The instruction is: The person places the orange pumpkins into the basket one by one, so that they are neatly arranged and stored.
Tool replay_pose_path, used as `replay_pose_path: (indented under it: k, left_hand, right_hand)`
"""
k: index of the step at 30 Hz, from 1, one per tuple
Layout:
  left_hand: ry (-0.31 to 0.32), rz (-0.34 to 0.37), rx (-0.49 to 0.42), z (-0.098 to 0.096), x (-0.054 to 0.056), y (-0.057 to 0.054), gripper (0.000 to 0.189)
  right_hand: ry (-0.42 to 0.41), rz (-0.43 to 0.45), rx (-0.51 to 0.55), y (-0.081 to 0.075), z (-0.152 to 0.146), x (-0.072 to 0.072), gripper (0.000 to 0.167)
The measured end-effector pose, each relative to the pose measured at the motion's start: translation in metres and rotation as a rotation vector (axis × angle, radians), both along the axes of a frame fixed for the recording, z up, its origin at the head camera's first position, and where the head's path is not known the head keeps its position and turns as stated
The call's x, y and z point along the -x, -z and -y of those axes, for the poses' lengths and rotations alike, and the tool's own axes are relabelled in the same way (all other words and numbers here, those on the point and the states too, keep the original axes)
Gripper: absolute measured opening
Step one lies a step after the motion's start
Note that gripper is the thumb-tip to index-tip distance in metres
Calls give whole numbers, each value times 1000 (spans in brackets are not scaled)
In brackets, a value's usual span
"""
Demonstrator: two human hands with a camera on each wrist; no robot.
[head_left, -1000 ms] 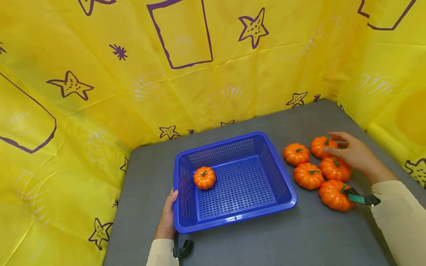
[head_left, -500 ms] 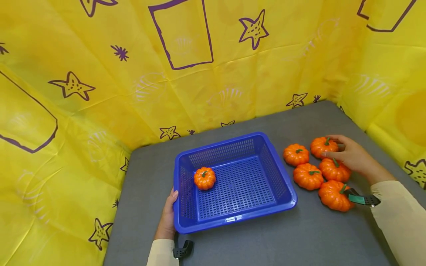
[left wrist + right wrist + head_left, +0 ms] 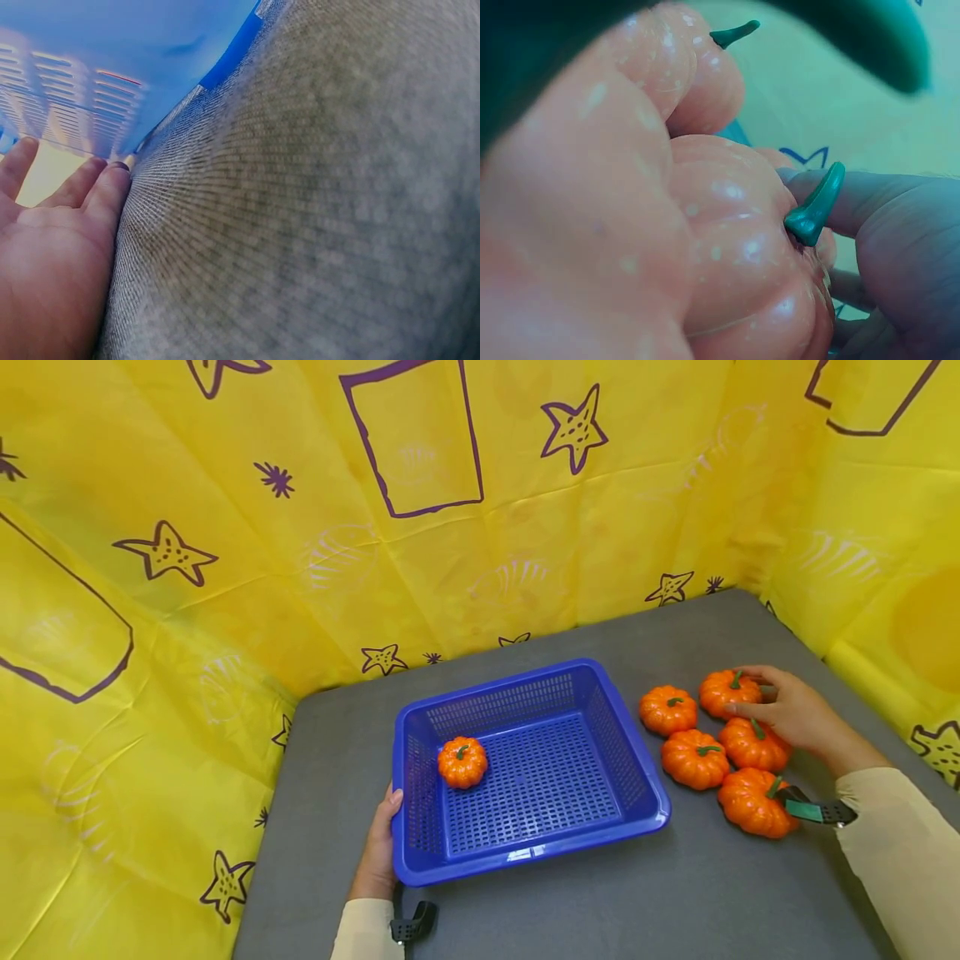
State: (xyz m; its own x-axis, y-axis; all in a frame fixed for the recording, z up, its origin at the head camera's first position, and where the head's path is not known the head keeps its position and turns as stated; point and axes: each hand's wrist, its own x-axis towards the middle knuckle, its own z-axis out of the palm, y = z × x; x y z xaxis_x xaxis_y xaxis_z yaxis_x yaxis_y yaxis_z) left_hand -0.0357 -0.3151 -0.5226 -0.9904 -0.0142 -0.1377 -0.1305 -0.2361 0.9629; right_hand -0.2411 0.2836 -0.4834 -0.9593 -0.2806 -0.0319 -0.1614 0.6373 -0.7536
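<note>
A blue plastic basket [image 3: 525, 777] with slotted walls sits on the grey table, one small orange pumpkin [image 3: 462, 762] inside it towards the left. My left hand [image 3: 377, 843] holds the basket's left side, thumb at the rim; in the left wrist view its fingers reach up along the slotted wall [image 3: 90, 97]. At the right, my right hand [image 3: 798, 714] grips the farthest pumpkin [image 3: 726, 692], with the thumb on its near side and fingers at its back. The right wrist view shows a nearer pumpkin [image 3: 735, 240] hiding most of that one.
Several more pumpkins cluster right of the basket: one at the back left [image 3: 667, 710], one beside the basket [image 3: 694, 760], one under the right hand [image 3: 753, 745] and one nearest the wrist [image 3: 756, 803]. Yellow patterned cloth [image 3: 510, 552] walls the table's back and sides.
My right hand has come down a little and its thumb and fingers have drawn in around the farthest pumpkin. The left hand and basket stay in place.
</note>
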Motion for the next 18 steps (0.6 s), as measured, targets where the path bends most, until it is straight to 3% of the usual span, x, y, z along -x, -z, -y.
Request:
replay_pose_path:
  k: [18]
  left_hand:
    - [2, 3, 6, 0, -1, -1, 74]
  right_hand:
    - [23, -48, 47, -15, 0, -3, 73]
